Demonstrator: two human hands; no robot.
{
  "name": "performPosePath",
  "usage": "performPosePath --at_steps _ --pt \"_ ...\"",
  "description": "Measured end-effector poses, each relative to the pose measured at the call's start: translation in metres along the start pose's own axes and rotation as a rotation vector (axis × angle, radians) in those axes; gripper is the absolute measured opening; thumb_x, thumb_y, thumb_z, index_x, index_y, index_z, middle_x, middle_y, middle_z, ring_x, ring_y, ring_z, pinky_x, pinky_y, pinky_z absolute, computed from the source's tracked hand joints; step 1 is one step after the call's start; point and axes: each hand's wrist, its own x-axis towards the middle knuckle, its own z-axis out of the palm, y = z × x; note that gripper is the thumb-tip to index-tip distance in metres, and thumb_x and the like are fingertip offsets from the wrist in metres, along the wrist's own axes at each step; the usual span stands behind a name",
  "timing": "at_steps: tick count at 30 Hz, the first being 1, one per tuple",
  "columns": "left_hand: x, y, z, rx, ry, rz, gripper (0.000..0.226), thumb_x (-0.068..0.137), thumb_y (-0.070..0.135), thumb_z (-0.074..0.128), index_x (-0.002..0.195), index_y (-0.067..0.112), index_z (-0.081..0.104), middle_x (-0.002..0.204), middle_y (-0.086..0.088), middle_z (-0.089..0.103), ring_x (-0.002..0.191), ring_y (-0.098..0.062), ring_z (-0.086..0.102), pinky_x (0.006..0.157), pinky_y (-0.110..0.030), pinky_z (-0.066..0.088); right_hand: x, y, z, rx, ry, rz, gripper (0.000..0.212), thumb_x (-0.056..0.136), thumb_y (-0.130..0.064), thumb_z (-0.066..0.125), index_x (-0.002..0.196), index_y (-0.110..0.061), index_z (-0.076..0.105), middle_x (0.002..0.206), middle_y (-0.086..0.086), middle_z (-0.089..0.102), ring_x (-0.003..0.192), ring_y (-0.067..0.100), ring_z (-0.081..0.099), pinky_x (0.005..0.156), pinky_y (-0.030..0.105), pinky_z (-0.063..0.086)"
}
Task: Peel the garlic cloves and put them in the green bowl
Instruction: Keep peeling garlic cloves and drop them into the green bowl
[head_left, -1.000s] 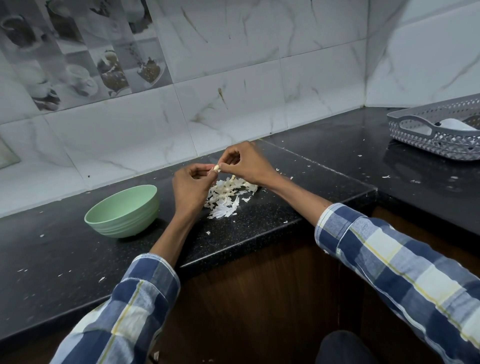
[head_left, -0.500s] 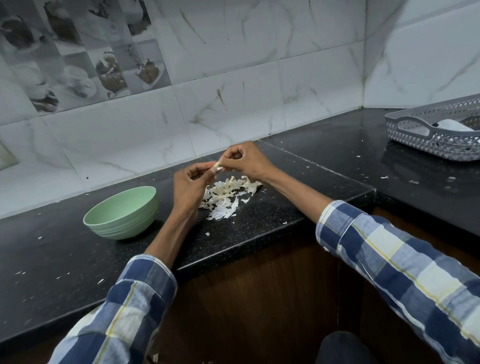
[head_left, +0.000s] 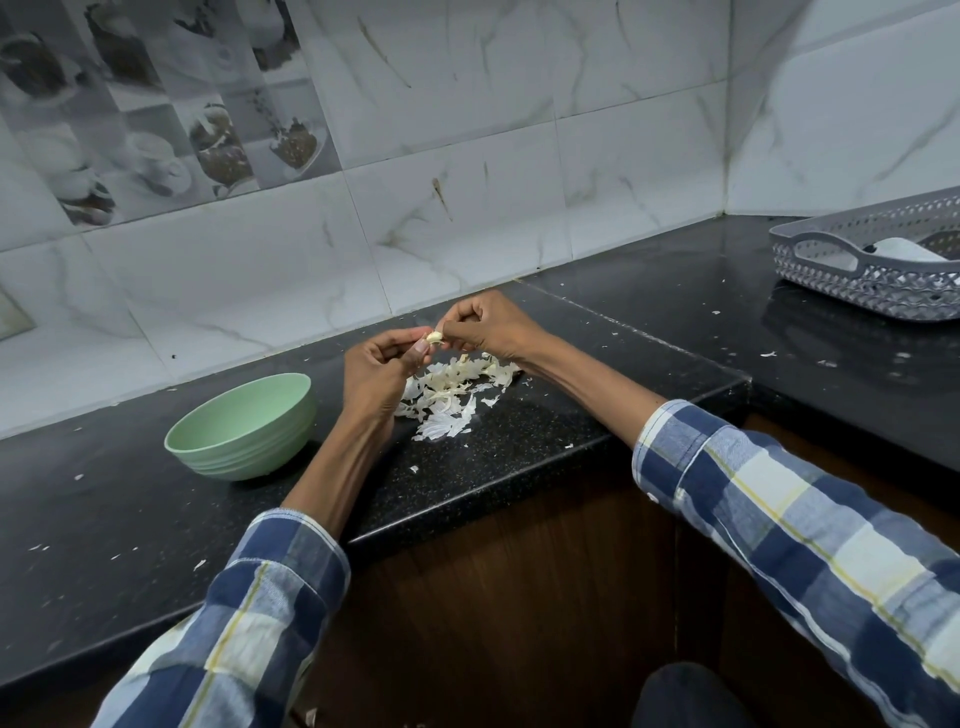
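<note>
Garlic clove between both hands' fingertips, unlabelled.

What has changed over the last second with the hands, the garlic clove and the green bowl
Very little. Both hands keep working the same garlic clove above the pile of peels: the left hand and right hand still pinch it between them, with only small shifts of the fingers. Nothing was picked up or let go. The green bowl, the grey basket and the scraps on the counter stayed put.

black counter: green bowl, peels, basket
</note>
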Motion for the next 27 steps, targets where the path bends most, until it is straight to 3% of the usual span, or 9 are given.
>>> performPosePath --at_steps 6,10,14,17,21,24,27 --pt "-0.0009 0.0005 0.0019 0.027 0.009 0.008 0.023 0.090 -0.003 0.077 0.113 0.000 0.077 0.103 -0.014 0.080 0.090 -0.020 0.072 0.076 -0.024 0.059 -0.0002 0.0002 0.0003 -0.019 0.047 0.009 0.010 0.093 -0.011 0.074 0.097 -0.002 0.076 0.078 0.002 0.075 0.064 0.004 0.066 0.058 0.016 0.051" --pt "-0.0019 0.0023 0.0035 0.011 0.050 0.034 0.025 0.089 -0.004 0.077 0.106 0.014 0.077 0.092 -0.006 0.080 0.078 -0.013 0.073 0.069 -0.021 0.058 -0.0016 -0.0001 0.0010 -0.011 0.041 0.047 0.011 0.097 -0.013 0.069 0.101 -0.006 0.076 0.082 0.002 0.077 0.068 0.007 0.066 0.063 0.021 0.050" --pt "-0.0011 0.0039 0.0043 -0.022 0.105 -0.009 0.022 0.093 -0.006 0.071 0.101 0.013 0.076 0.090 -0.003 0.078 0.079 -0.010 0.070 0.065 -0.016 0.054 -0.0019 -0.0021 0.0015 0.030 0.034 0.024 0.021 0.105 -0.019 0.059 0.116 -0.007 0.072 0.100 0.012 0.078 0.076 0.017 0.065 0.064 0.024 0.050" --pt "-0.0015 0.0046 0.0037 -0.084 0.139 -0.059 0.016 0.095 -0.005 0.069 0.102 0.009 0.075 0.092 -0.005 0.077 0.080 -0.010 0.069 0.065 -0.016 0.054 -0.0025 -0.0023 0.0006 0.027 0.041 0.006 0.022 0.099 -0.021 0.068 0.116 -0.007 0.070 0.100 0.013 0.078 0.077 0.017 0.066 0.067 0.027 0.053" --pt "-0.0012 0.0038 0.0032 -0.099 0.150 -0.060 0.013 0.093 -0.003 0.072 0.102 0.006 0.076 0.090 -0.008 0.078 0.080 -0.013 0.069 0.072 -0.019 0.057 -0.0024 0.0017 0.0015 -0.042 0.000 -0.041 0.025 0.093 -0.018 0.078 0.110 -0.002 0.072 0.093 0.008 0.079 0.071 0.003 0.068 0.060 0.015 0.050" --pt "-0.0011 0.0018 0.0036 -0.016 0.139 -0.016 0.015 0.091 0.003 0.078 0.106 0.005 0.077 0.094 -0.013 0.079 0.084 -0.019 0.073 0.081 -0.026 0.059 -0.0016 0.0032 0.0027 -0.074 0.012 -0.084 0.029 0.088 -0.020 0.083 0.107 -0.001 0.073 0.092 0.009 0.077 0.070 0.002 0.066 0.059 0.014 0.050" --pt "-0.0026 -0.0008 0.0044 0.163 0.117 0.090 0.013 0.091 0.017 0.082 0.103 0.013 0.080 0.090 -0.004 0.082 0.085 -0.017 0.078 0.077 -0.024 0.061 -0.0005 0.0045 0.0036 -0.135 0.048 -0.122 0.026 0.086 -0.024 0.085 0.103 -0.006 0.075 0.090 0.003 0.076 0.074 0.004 0.066 0.062 0.015 0.050"
